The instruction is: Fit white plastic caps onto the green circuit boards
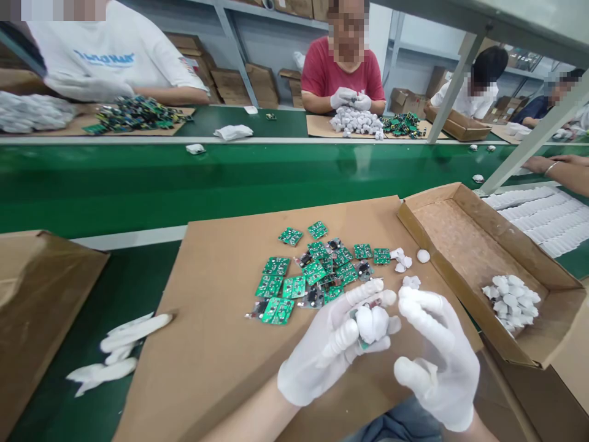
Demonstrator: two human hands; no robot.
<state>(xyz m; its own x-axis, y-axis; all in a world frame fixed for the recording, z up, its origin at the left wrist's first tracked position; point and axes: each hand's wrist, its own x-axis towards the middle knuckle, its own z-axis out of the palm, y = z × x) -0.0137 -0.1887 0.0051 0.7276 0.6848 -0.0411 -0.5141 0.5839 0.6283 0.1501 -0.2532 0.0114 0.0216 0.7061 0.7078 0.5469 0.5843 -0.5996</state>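
Both my hands wear white gloves. My left hand point(319, 353) is closed around a small circuit board with a soft white lump point(372, 324) on it; a bit of green shows beneath the lump. Just to the right, my right hand point(446, 353) is apart from it, its fingers curved and spread with nothing visible between them. Beyond my left hand lies a loose group of green circuit boards point(314, 272) on a cardboard sheet point(207, 288). Small white lumps point(401, 260) and a round white piece point(423, 256) lie right of the boards.
A shallow cardboard box point(442, 258) at right holds a pile of white-covered pieces point(512, 301). White gloves point(122, 344) lie left of the sheet, near another box point(46, 319). Across the green conveyor belt point(276, 175), several people sit; a person in red point(317, 73) handles white lumps.
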